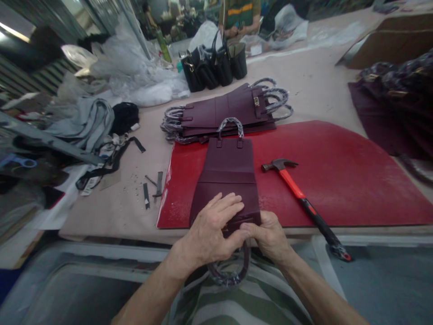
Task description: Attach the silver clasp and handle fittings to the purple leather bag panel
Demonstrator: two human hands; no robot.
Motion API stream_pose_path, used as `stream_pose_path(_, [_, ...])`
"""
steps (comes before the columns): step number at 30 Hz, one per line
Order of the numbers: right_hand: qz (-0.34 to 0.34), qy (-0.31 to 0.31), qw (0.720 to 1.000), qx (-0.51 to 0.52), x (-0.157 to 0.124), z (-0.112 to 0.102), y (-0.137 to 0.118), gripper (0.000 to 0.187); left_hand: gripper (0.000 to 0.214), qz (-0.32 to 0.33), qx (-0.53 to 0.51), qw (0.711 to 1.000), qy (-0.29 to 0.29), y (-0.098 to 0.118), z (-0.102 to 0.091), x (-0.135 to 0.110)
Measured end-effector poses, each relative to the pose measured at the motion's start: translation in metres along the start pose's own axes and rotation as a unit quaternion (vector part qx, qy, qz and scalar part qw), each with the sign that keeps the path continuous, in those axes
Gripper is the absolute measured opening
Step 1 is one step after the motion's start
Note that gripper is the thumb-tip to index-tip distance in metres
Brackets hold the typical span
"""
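A dark burgundy handbag panel lies on the red board, its near end at the table's front edge. One plastic-wrapped handle points away from me; another handle hangs over the edge toward my lap. My left hand rests on the panel with its fingers stretched out flat across it. My right hand grips the near right corner of the panel, thumb on top and fingers underneath. A claw hammer with a red and black handle lies to the right, its grip end jutting past the table edge.
Behind lies a stack of similar burgundy panels. Several black bags stand farther back. Small tools and a black strip are left of the red board. More burgundy pieces are heaped at right. A person is across the table.
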State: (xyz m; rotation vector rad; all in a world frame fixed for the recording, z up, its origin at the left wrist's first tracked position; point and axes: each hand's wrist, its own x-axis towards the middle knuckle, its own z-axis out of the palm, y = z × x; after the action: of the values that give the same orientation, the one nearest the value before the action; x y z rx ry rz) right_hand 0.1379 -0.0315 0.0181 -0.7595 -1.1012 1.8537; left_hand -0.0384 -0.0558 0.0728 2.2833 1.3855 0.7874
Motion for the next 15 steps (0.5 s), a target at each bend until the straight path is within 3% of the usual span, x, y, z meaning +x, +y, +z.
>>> stream_pose_path(10, [0.024,0.0,1.0,-0.006,0.005,-0.004,-0.002,0.025,0.048,0.01,0.009,1.0,0.014,-0.004,0.004,0.002])
stream_pose_path(15, [0.051,0.033,0.998,0.007,0.01,-0.003,-0.001,0.029,0.047,0.003,0.001,1.0,0.013,-0.012,0.008,0.006])
